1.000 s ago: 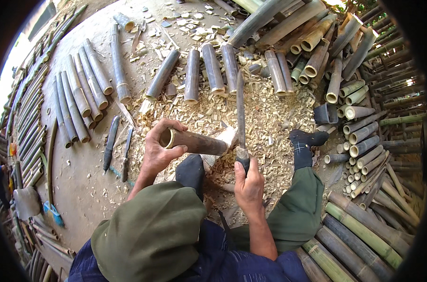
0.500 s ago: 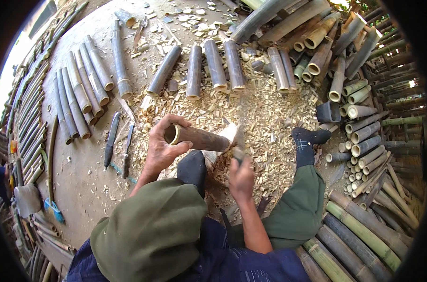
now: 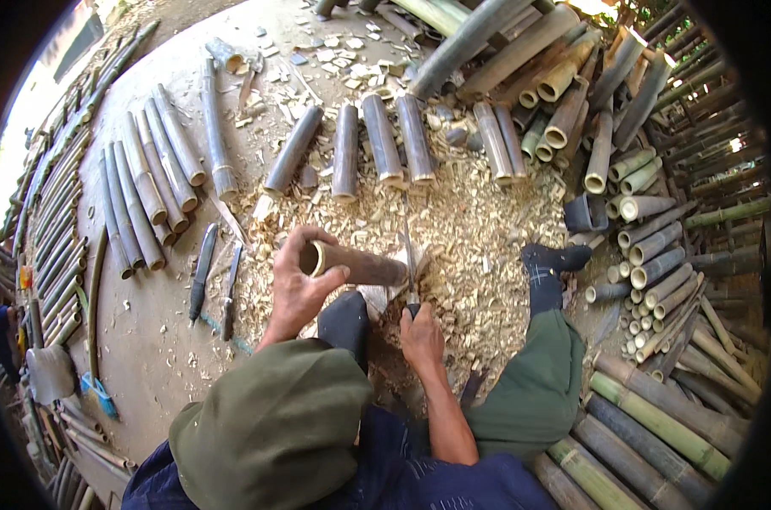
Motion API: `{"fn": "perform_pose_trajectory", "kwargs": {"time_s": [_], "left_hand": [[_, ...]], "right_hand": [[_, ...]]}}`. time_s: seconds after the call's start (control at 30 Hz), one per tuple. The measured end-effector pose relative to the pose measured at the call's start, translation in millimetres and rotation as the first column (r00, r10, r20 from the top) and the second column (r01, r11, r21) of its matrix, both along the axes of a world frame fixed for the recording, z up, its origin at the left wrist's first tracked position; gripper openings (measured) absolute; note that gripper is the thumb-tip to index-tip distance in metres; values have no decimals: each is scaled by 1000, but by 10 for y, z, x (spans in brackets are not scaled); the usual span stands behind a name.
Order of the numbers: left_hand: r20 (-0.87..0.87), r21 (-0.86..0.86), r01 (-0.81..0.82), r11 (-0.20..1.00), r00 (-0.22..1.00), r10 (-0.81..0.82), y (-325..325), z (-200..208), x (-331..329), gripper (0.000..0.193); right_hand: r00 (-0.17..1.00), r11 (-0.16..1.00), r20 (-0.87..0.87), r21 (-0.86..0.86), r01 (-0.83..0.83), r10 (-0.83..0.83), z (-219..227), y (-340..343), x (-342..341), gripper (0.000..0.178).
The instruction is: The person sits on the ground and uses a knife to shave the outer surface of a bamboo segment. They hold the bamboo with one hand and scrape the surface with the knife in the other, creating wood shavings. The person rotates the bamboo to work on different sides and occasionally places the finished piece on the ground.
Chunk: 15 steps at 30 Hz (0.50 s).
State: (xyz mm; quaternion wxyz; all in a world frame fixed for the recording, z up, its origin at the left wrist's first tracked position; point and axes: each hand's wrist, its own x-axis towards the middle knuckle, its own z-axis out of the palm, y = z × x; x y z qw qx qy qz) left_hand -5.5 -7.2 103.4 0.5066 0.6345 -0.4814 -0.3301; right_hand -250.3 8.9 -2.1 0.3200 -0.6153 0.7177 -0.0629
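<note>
A short bamboo section is held lying nearly level above a bed of pale shavings, its open hollow end turned toward the person's left. The left hand is wrapped round that open end: the thumb is laid over the rim from the near side, and the fingers are curled over the top and clamped on the tube. The far end of the section is met by a blade, which is set upright against it. The blade's handle is enclosed by the right hand, fingers closed tight around it, just below and to the right of the tube. The section is thus found between the two hands, touching both fingers and blade.

Two sheathed knives are noted on the bare ground to the left, well apart from the hands. A row of cut bamboo lengths is laid beyond the shavings.
</note>
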Motion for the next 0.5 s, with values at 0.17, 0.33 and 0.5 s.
{"fn": "perform_pose_trajectory", "kwargs": {"time_s": [0.17, 0.33, 0.5], "left_hand": [[-52, 101, -104, 989, 993, 110, 175, 0, 117, 43], [4, 121, -38, 992, 999, 38, 70, 15, -25, 49], [-525, 145, -97, 985, 836, 160, 141, -109, 366, 64]], "right_hand": [[957, 989, 286, -123, 77, -39, 613, 84, 200, 41], [999, 999, 16, 3, 32, -32, -166, 210, 27, 40], [971, 999, 236, 40, 28, -36, 281, 159, -4, 41]]}}
